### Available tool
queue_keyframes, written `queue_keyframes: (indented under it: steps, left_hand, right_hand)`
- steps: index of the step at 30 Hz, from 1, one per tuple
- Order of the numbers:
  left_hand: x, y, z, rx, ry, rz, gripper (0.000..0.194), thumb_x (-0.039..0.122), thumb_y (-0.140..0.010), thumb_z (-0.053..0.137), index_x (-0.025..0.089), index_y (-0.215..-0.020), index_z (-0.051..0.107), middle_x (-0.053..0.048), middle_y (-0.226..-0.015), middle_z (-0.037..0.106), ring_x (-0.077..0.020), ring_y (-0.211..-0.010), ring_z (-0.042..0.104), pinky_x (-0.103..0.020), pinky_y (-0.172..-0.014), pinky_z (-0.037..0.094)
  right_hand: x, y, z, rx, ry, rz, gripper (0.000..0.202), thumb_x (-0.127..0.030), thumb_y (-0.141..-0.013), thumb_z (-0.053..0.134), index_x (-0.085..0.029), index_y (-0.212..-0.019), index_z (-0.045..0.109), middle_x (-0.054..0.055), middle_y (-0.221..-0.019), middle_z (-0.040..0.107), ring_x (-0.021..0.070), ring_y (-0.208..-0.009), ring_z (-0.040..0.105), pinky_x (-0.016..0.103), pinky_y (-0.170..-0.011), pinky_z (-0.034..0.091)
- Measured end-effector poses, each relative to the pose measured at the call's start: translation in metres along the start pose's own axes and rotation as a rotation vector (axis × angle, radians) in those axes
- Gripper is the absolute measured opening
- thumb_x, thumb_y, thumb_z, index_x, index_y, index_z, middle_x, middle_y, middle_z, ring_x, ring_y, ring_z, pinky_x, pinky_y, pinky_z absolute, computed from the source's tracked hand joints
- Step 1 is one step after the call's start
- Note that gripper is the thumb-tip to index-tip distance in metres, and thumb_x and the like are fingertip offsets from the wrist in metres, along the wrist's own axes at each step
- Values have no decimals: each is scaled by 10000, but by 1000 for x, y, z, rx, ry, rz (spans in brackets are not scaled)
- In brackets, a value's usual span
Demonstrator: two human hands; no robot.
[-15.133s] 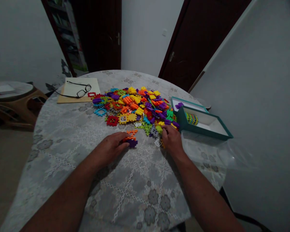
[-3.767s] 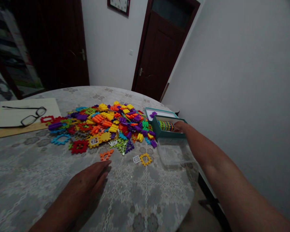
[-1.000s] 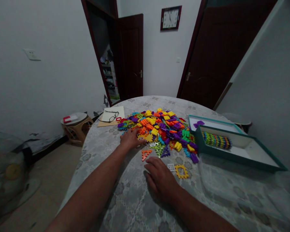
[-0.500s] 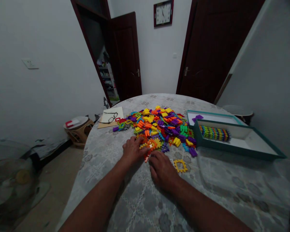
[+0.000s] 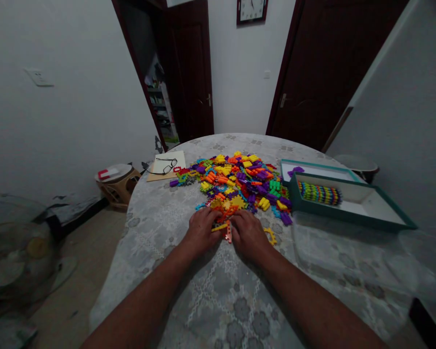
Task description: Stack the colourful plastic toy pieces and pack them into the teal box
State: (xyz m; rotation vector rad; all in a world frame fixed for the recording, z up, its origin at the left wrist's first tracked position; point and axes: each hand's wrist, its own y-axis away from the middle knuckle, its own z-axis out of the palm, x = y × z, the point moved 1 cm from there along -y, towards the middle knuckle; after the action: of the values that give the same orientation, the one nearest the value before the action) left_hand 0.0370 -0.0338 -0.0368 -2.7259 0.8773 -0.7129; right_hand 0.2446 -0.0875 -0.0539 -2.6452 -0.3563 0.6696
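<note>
At the near edge of a heap of colourful plastic building pieces (image 5: 236, 177), my left hand (image 5: 202, 231) has its fingers closed around the left side of some orange toothed building pieces (image 5: 228, 212). My right hand (image 5: 249, 236) pinches the same orange pieces from the right, its fingertips partly hiding them. Between the hands, a thin yellow piece (image 5: 220, 227) lies beside the left fingertips, and a salmon-coloured piece (image 5: 228, 234) points toward me. Just right of my right hand lies a yellow toothed square frame (image 5: 272, 236) on the patterned tablecloth (image 5: 210, 305).
A teal-edged box (image 5: 352, 215) on the right holds a row of multicoloured pieces (image 5: 319, 193). Behind it lies its lid (image 5: 319, 169) with a purple piece (image 5: 295, 170). Eyeglasses (image 5: 167, 167) rest on a notebook (image 5: 179, 159) at the left. Clear plastic (image 5: 334, 247) lies before the box.
My right hand has moved up to the orange pieces, closer to my left hand. The view has tilted down a little.
</note>
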Motion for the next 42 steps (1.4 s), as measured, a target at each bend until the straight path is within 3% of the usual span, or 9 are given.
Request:
queue_keyframes:
  steps: [3,6,11,15,21,26,31,36,42]
  left_hand:
    - [-1,5,3,41,21,12,512,351,-911,855,271,-1405,751,-139,-1470,725,-369,-1426,623,-541,-1241,459]
    - [1,4,0,3,40,-16,563,413,-910,872,305,-1446,739,-130,-1533,707,-378,-1502,576,-559,-1288,414]
    - [4,1,-14,-21,114,-52,559,420,-943,828,289,-1476,723,-128,-1549,717,-361,-1546,559,-550,-1357,355]
    - [4,0,-24,31,222,-71,506,392,-995,724,253,-1481,718,-135,-1515,736,-343,-1471,622,-532,-1320,437]
    - [2,-1,-30,112,439,-174,405,352,-1057,579,236,-1393,774,-120,-1455,764,-305,-1299,728,-502,-1187,579]
    - [-5,-3,-26,146,514,-223,407,335,-1013,621,236,-1368,793,-108,-1447,769,-297,-1273,734,-497,-1187,578]
    - [-15,-3,-22,199,579,-302,608,337,-949,727,267,-1552,699,-103,-1570,703,-291,-1293,729,-458,-1153,596]
    - [-19,-4,-22,263,690,-376,522,398,-986,709,265,-1489,748,-87,-1300,822,-247,-1043,772,-429,-1002,640]
    - [-17,-3,-30,355,786,-401,428,394,-932,757,242,-1330,802,-31,-1006,816,-211,-874,741,-343,-816,618]
  right_hand:
    - [4,-1,0,19,33,25,210,-156,-1008,637,-183,-1180,753,172,-1344,712,337,-1311,619,499,-1173,527]
    - [8,-1,1,33,65,42,233,-145,-991,617,-172,-1190,735,192,-1371,696,350,-1347,601,517,-1194,524]
    - [15,0,4,92,80,67,450,-148,-988,583,-92,-1428,654,256,-1479,657,381,-1446,553,583,-1255,492]
    - [16,2,8,128,61,76,640,-170,-988,571,-63,-1616,519,280,-1555,616,399,-1483,538,618,-1269,482]
    - [15,5,9,122,41,65,674,-182,-987,566,-68,-1647,498,271,-1570,612,402,-1498,531,644,-1288,461]
    - [14,7,7,115,49,43,616,-178,-993,569,-79,-1601,564,257,-1570,616,397,-1506,521,623,-1294,462]
    - [7,9,6,92,41,27,574,-177,-996,591,-126,-1567,615,242,-1570,616,396,-1520,512,640,-1286,466]
    - [-2,10,0,92,-47,-71,450,-189,-1041,600,-178,-1480,699,203,-1514,670,366,-1488,558,628,-1298,466]
    - [-15,11,-5,90,-132,-210,365,-250,-1108,607,-190,-1453,707,175,-1434,740,340,-1450,618,601,-1280,496]
